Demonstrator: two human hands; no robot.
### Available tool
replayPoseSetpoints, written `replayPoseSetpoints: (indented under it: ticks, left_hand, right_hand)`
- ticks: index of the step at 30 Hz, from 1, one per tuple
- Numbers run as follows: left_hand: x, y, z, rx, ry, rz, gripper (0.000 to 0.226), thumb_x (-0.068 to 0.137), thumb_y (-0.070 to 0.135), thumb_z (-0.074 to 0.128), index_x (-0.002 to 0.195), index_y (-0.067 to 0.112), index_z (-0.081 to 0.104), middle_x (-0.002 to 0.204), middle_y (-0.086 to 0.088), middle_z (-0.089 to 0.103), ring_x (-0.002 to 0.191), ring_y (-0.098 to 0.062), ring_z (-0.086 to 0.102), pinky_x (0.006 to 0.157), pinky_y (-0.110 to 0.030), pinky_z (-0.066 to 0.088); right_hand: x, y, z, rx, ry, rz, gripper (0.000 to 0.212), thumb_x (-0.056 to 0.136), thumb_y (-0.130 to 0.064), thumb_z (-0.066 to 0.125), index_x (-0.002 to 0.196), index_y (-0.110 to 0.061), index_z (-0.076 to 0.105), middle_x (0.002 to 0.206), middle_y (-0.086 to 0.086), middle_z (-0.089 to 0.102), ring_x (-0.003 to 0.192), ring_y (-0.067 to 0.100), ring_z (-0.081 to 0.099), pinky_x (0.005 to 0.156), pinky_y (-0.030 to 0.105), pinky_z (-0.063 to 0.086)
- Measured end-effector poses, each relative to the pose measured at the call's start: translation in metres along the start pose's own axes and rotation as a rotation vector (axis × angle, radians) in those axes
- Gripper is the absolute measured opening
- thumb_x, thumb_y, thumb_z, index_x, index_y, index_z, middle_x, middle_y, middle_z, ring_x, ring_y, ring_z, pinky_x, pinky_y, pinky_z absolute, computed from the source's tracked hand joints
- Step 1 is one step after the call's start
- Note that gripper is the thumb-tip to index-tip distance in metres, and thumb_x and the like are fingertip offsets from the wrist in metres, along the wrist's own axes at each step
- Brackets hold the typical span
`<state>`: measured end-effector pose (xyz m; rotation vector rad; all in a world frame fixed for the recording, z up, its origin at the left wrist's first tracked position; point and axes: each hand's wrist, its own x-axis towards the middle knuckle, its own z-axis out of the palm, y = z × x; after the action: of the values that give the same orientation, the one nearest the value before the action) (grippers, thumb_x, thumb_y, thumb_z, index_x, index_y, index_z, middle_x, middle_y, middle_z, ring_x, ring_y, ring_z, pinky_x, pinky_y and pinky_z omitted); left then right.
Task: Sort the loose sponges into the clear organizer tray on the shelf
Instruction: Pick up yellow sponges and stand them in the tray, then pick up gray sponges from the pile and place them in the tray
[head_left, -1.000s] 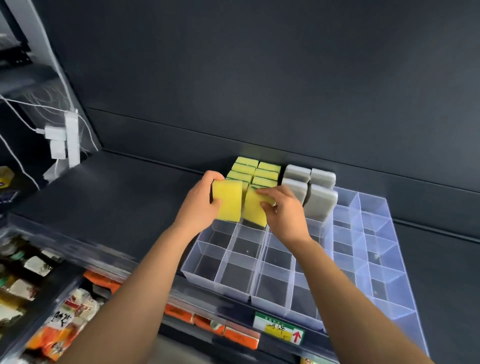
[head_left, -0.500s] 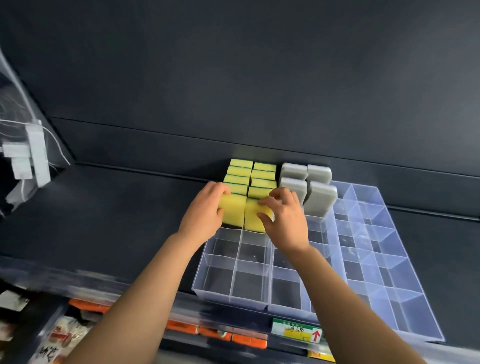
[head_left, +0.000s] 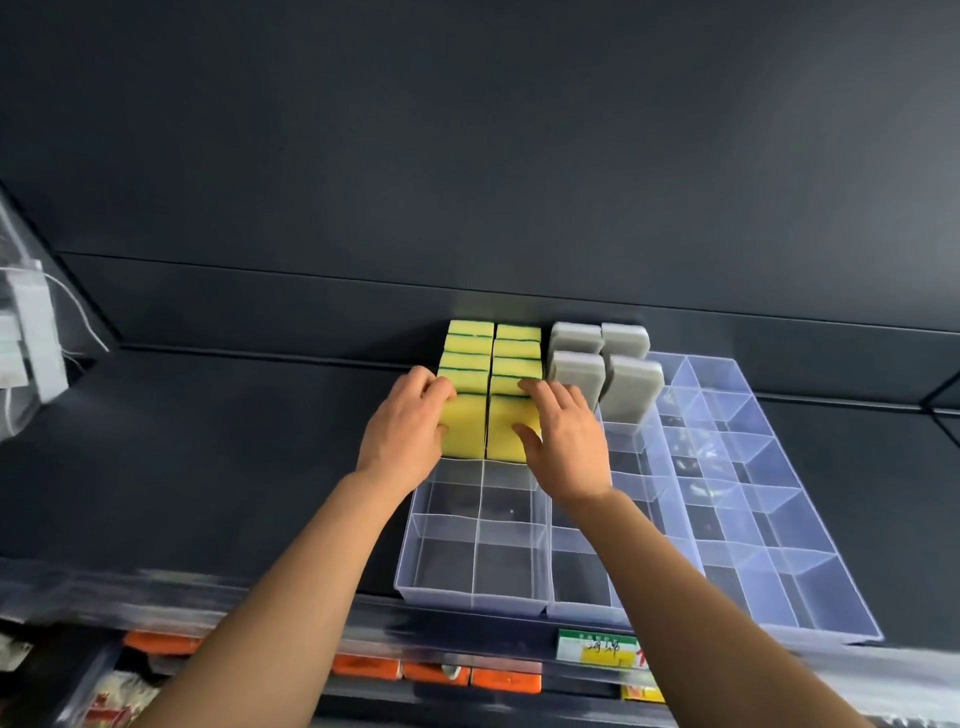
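A clear organizer tray (head_left: 472, 597) with many square compartments lies on the dark shelf. Its far left columns hold upright yellow-and-green sponges (head_left: 470, 345) in two rows. Beside them stand grey sponges (head_left: 602, 364) in two rows. My left hand (head_left: 405, 434) grips a yellow sponge (head_left: 465, 428) standing in the left column. My right hand (head_left: 566, 441) holds a second yellow sponge (head_left: 506, 434) in the column beside it, fingers over its top and thumb on its front face. Both sponges stand upright against the ones behind.
The dark shelf (head_left: 208, 441) stretches left of the tray, with a dark back wall behind. White plugs and cables (head_left: 31, 332) hang at the far left. A price label (head_left: 597, 647) sits on the shelf edge, with orange packets (head_left: 431, 670) on the shelf below.
Both hands have moved forward and down, setting the two yellow sponges from mid-air into the tray compartments behind the earlier rows. The view has shifted left to right.
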<state>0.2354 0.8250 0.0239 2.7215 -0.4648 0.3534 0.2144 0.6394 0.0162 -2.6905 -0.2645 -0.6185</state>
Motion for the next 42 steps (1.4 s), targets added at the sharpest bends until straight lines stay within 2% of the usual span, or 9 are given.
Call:
replayPoseSetpoints:
  ticks: [2, 4, 9, 14, 17, 23, 29, 36, 42]
  left_hand:
    - [0.0, 0.001, -0.003, 0.049, 0.014, 0.003, 0.044, 0.077, 0.008, 0.071, 0.116, 0.014, 0.052, 0.113, -0.004, 0.046, 0.103, -0.022, 0.048, 0.08, -0.033, 0.051]
    - [0.0, 0.006, -0.006, 0.09, 0.042, 0.023, 0.049, 0.076, 0.01, 0.07, 0.12, 0.013, 0.049, 0.116, -0.007, 0.047, 0.107, -0.024, 0.046, 0.086, -0.033, 0.047]
    - [0.007, 0.039, -0.008, 0.144, 0.105, 0.159, 0.041, 0.078, 0.013, 0.069, 0.117, 0.009, 0.054, 0.115, -0.009, 0.052, 0.109, -0.027, 0.048, 0.089, -0.037, 0.043]
    - [0.014, 0.097, 0.006, 0.156, 0.048, 0.345, 0.045, 0.079, 0.012, 0.067, 0.123, 0.008, 0.054, 0.123, -0.007, 0.055, 0.118, -0.026, 0.047, 0.092, -0.04, 0.042]
    - [0.016, 0.137, 0.02, 0.159, 0.022, 0.428, 0.044, 0.076, 0.006, 0.068, 0.119, 0.008, 0.057, 0.12, -0.007, 0.059, 0.115, -0.026, 0.051, 0.092, -0.038, 0.044]
    - [0.018, 0.229, 0.058, 0.135, -0.048, 0.54, 0.044, 0.082, 0.006, 0.059, 0.125, 0.013, 0.052, 0.123, -0.004, 0.055, 0.116, -0.024, 0.046, 0.096, -0.034, 0.04]
    - [0.007, 0.331, 0.088, 0.118, -0.074, 0.604, 0.034, 0.076, 0.005, 0.066, 0.109, 0.011, 0.059, 0.109, -0.006, 0.061, 0.103, -0.027, 0.053, 0.083, -0.036, 0.045]
    - [-0.006, 0.427, 0.124, 0.086, -0.112, 0.678, 0.034, 0.082, 0.018, 0.065, 0.114, 0.015, 0.055, 0.115, -0.002, 0.057, 0.11, -0.024, 0.048, 0.087, -0.035, 0.044]
    - [-0.01, 0.505, 0.158, 0.044, -0.136, 0.752, 0.036, 0.084, 0.017, 0.061, 0.119, 0.016, 0.052, 0.119, 0.0, 0.055, 0.112, -0.022, 0.047, 0.088, -0.033, 0.042]
  right_hand:
    - [-0.002, -0.001, -0.002, 0.002, -0.025, 0.015, 0.054, 0.079, -0.014, 0.072, 0.128, -0.01, 0.05, 0.115, 0.009, 0.059, 0.102, 0.029, 0.053, 0.083, 0.037, 0.047]
    - [-0.006, 0.0, -0.007, 0.015, -0.007, 0.041, 0.056, 0.08, -0.019, 0.072, 0.13, -0.012, 0.049, 0.121, 0.009, 0.054, 0.107, 0.028, 0.052, 0.084, 0.037, 0.049]
    - [-0.026, 0.02, -0.03, -0.059, -0.001, 0.136, 0.053, 0.081, -0.028, 0.069, 0.128, -0.01, 0.052, 0.132, 0.011, 0.052, 0.118, 0.031, 0.048, 0.096, 0.041, 0.043]
    - [-0.059, 0.059, -0.062, -0.201, -0.036, 0.283, 0.054, 0.087, -0.036, 0.061, 0.134, -0.018, 0.044, 0.143, 0.005, 0.043, 0.131, 0.026, 0.037, 0.105, 0.039, 0.032]
    - [-0.082, 0.088, -0.086, -0.249, -0.057, 0.368, 0.055, 0.088, -0.04, 0.058, 0.137, -0.021, 0.041, 0.146, 0.005, 0.038, 0.135, 0.025, 0.032, 0.108, 0.038, 0.029]
    - [-0.14, 0.151, -0.147, -0.327, -0.061, 0.497, 0.057, 0.088, -0.041, 0.058, 0.138, -0.021, 0.04, 0.142, 0.003, 0.043, 0.135, 0.024, 0.032, 0.11, 0.037, 0.026]
    - [-0.201, 0.216, -0.208, -0.357, -0.08, 0.589, 0.055, 0.085, -0.036, 0.06, 0.134, -0.02, 0.043, 0.136, 0.002, 0.046, 0.13, 0.022, 0.033, 0.104, 0.033, 0.029]
    - [-0.26, 0.28, -0.257, -0.402, -0.074, 0.647, 0.052, 0.086, -0.038, 0.059, 0.132, -0.021, 0.044, 0.133, 0.002, 0.046, 0.127, 0.023, 0.035, 0.103, 0.034, 0.029]
    - [-0.301, 0.339, -0.293, -0.428, -0.056, 0.725, 0.046, 0.087, -0.038, 0.058, 0.129, -0.022, 0.047, 0.133, 0.001, 0.047, 0.127, 0.022, 0.036, 0.103, 0.034, 0.031]
